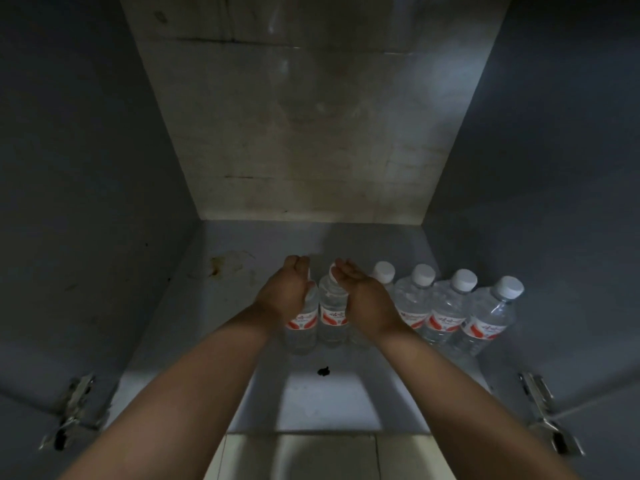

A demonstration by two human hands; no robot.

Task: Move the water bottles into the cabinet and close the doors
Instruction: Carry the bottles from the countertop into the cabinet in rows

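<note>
I am looking into an open cabinet [225,306] with a grey floor and a stained back wall. A row of clear water bottles with white caps and red labels stands on its floor. My left hand [285,292] wraps around the neck of the leftmost bottle [304,322], hiding the cap. Fingers of my right hand [363,299] curl over the cap and neck of the second bottle [331,311]. Both bottles are upright on the cabinet floor. To the right stand several more bottles [450,306], untouched.
Metal door hinges sit at the lower left [74,410] and lower right [543,410] of the cabinet sides. A small dark spot [323,371] marks the front of the cabinet floor. Bare cabinet floor lies left of the row. Tiled ground [311,455] shows below the front edge.
</note>
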